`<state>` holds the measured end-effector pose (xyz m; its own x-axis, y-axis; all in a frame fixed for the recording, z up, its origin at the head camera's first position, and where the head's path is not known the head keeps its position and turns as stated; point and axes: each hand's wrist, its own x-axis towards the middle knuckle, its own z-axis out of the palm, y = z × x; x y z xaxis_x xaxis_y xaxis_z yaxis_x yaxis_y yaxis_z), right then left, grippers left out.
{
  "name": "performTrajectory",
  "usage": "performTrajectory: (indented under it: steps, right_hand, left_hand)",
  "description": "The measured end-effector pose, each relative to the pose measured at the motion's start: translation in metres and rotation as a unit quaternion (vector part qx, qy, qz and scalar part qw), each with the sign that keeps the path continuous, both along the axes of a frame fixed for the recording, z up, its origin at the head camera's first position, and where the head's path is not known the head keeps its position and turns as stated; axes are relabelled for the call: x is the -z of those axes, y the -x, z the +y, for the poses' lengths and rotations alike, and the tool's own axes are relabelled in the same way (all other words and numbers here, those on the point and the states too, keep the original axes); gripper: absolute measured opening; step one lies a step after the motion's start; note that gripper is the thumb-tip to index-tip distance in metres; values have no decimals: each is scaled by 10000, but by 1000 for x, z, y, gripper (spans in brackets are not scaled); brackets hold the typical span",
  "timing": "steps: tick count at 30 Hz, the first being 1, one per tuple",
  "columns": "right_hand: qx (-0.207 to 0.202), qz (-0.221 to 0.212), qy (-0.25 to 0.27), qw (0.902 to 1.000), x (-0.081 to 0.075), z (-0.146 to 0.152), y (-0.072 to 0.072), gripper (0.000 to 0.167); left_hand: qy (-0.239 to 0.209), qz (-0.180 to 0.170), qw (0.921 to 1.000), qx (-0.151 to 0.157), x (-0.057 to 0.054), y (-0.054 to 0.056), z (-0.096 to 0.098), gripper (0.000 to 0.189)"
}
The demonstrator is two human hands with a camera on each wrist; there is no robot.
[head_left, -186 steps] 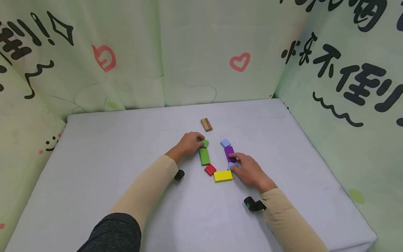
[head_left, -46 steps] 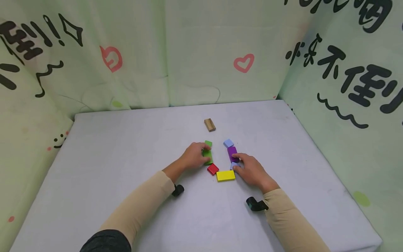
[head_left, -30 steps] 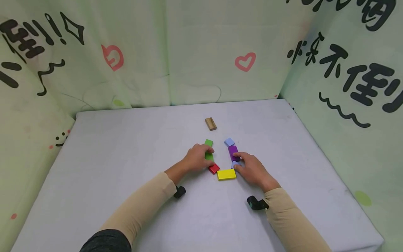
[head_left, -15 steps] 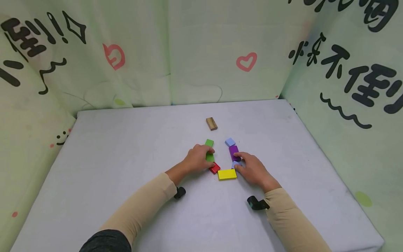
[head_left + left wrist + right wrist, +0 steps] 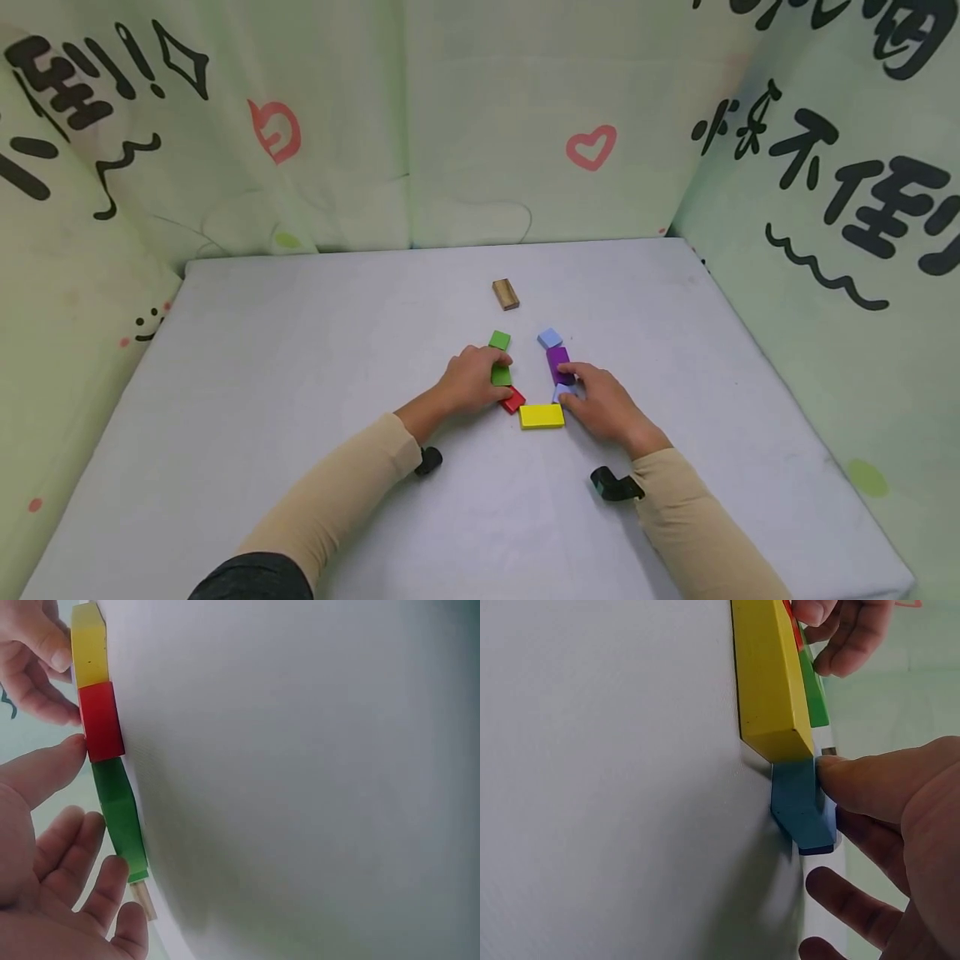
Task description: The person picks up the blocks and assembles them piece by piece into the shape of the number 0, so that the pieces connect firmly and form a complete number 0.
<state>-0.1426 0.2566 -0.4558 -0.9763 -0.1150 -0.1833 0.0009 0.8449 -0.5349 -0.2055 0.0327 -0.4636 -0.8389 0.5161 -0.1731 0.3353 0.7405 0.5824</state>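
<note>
Wooden toy blocks form a U on the white table. Over its left side, my left hand (image 5: 474,379) spans a long green block (image 5: 501,377), thumb tip at the red block (image 5: 514,403) and fingers loosely bent. Its fingertips come close to the green side in the left wrist view. At the right side, my right hand (image 5: 603,404) has its thumb against a light blue block (image 5: 793,787) and its index finger over the purple block (image 5: 556,358). The yellow block (image 5: 542,417) lies across the bottom, touching the light blue one.
A small green block (image 5: 499,340) tops the left side of the U and another light blue block (image 5: 550,337) the right. Farther back lies a brown wooden block (image 5: 506,294). Printed curtains (image 5: 480,125) enclose the table's (image 5: 300,350) far and side edges.
My left hand has moved nearer, from the small green block down over the long green block to the red one. My right hand stays at the light blue and purple blocks.
</note>
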Motion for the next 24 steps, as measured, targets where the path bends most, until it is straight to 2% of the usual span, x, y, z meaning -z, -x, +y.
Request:
performTrajectory:
  steps: [6, 15, 24]
  right_hand:
    - [-40, -5, -64, 10000, -1, -1, 0, 49]
    - [-109, -13, -77, 9999, -2, 0, 3, 49]
    - [-272, 121, -134, 9995, -4, 3, 9, 43]
  left_hand:
    - [39, -8, 10000, -8, 2, -1, 0, 49]
    - [60, -66, 9999, -82, -2, -4, 0, 50]
    - [111, 26, 9999, 22, -3, -1, 0, 50]
